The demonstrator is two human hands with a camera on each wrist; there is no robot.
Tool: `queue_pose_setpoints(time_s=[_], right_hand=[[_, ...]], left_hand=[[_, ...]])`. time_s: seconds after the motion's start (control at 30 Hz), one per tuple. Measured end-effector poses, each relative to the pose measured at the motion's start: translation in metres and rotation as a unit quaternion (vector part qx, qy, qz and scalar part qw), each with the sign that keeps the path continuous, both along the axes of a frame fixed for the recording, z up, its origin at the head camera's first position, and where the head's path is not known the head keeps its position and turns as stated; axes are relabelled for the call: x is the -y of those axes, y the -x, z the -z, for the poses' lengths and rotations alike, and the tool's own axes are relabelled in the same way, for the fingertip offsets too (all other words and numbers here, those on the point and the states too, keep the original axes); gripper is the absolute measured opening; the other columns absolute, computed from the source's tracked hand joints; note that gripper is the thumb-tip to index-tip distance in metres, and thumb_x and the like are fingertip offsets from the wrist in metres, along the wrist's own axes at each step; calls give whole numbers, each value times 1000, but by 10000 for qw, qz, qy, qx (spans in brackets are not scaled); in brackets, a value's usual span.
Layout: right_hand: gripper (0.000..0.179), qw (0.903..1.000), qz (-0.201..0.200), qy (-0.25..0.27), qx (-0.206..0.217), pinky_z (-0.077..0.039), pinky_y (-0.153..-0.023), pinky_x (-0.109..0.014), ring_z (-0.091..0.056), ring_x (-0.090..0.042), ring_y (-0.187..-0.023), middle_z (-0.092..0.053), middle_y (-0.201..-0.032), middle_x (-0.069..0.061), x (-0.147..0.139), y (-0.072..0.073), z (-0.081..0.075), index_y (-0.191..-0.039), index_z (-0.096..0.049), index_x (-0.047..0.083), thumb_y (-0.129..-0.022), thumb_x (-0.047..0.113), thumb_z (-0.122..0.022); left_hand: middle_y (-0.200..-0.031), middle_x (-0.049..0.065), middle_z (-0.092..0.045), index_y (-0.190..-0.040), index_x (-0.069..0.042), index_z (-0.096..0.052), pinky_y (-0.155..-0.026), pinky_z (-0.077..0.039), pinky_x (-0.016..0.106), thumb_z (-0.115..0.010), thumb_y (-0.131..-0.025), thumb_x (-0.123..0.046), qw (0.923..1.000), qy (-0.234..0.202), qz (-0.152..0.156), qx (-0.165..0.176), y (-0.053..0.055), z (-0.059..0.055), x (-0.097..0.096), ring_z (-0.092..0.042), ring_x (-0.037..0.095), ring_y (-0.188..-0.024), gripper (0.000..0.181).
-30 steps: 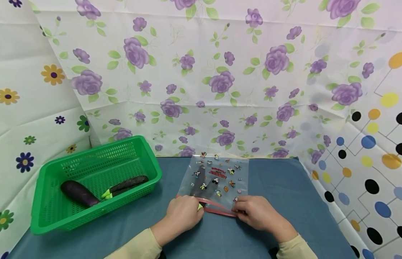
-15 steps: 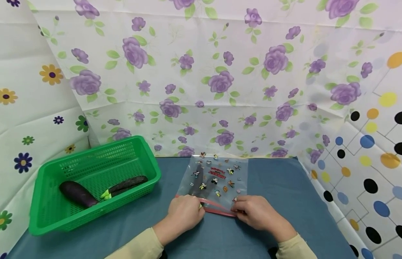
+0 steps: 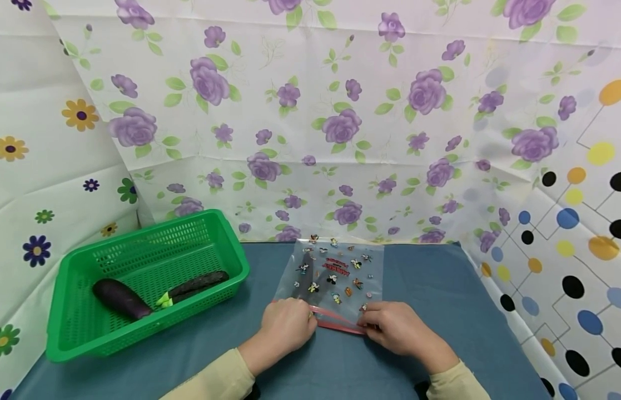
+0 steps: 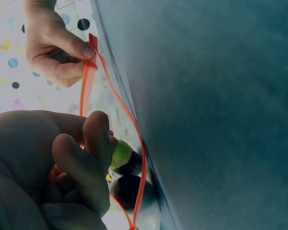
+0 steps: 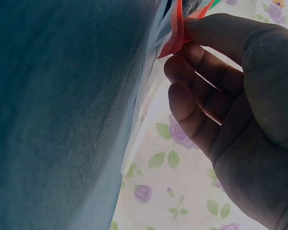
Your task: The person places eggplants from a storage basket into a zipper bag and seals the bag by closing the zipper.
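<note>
A clear zip bag [image 3: 340, 283] with cartoon prints and a red zip strip lies on the blue cloth, its mouth facing me. My left hand [image 3: 288, 328] grips the upper edge at the left of the mouth with curled fingers. Thumb and forefinger of my right hand [image 3: 396, 328] pinch the red strip [image 5: 175, 36] at the right corner. Between the parted strips, the left wrist view shows the light-green tip of a dark cucumber [image 4: 122, 155] inside. Beside it is another dark rounded end [image 4: 127, 191], its kind unclear. Through the film they look like dark long shapes.
At the left stands a green plastic basket [image 3: 70, 272]. In it lie a purple eggplant [image 3: 121, 299] and dark cucumbers [image 3: 197, 283] with light-green tips. Patterned cloth walls [image 3: 310, 111] rise behind and at both sides of the table [image 3: 430, 278].
My left hand has shifted very slightly upward at the bag's mouth, and less of the green tip shows beside it. My right hand stays in place.
</note>
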State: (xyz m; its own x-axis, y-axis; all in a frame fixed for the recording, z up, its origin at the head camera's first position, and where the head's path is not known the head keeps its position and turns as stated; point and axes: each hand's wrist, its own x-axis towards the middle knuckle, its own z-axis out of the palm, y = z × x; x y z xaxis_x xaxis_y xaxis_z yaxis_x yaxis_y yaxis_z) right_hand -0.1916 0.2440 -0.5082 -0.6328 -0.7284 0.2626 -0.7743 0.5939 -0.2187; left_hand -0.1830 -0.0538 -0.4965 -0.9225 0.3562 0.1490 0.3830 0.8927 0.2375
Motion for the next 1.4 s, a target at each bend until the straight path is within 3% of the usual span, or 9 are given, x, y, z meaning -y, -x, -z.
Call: queue_pose_setpoints(time_s=[0.23, 0.6, 0.83, 1.13, 1.4], right_hand=[[17, 10000, 13, -15, 23, -60, -69, -31, -69, -2, -84, -72, -100, 12, 0, 1, 0, -106, -86, 23, -95, 10, -89], [17, 9999, 25, -24, 94, -60, -70, -31, -69, -2, -84, -72, -100, 12, -1, 1, -1, -107, -86, 23, -96, 10, -88], [16, 9998, 87, -64, 171, -58, -69, -30, -68, -1, -84, -72, -101, 14, -1, 1, 1, -107, -86, 25, -97, 13, -88], [16, 9996, 129, -125, 205, -58, -69, -30, -67, -1, -84, -72, -101, 14, -1, 1, 0, -108, -86, 24, -97, 13, -88], [16, 9995, 165, -148, 206, -58, -68, -30, -66, 0, -83, -71, -100, 14, 0, 1, 0, -108, -86, 25, -97, 13, -88]], left_hand=[[-56, -5, -48, -54, -24, -51, -49, -47, 44, -74, -99, -23, 9997, 211, -1, -146, 3, 2, 0, -50, 15, -50, 51], [-52, -5, -45, -54, -24, -51, -43, -39, 38, -75, -103, -27, 9999, 92, -123, -13, 0, 1, -1, -44, 14, -46, 54], [-52, -4, -44, -53, -24, -49, -40, -35, 37, -77, -100, -25, 9998, 58, -164, -32, -1, 3, -1, -43, 15, -44, 55], [-54, -4, -45, -55, -23, -51, -41, -32, 35, -77, -97, -21, 9995, 1, -230, 198, -1, 2, -1, -43, 15, -44, 49], [-55, -3, -45, -57, -22, -52, -41, -31, 36, -76, -93, -15, 9997, -59, -229, 107, -1, 1, 0, -42, 15, -45, 43]])
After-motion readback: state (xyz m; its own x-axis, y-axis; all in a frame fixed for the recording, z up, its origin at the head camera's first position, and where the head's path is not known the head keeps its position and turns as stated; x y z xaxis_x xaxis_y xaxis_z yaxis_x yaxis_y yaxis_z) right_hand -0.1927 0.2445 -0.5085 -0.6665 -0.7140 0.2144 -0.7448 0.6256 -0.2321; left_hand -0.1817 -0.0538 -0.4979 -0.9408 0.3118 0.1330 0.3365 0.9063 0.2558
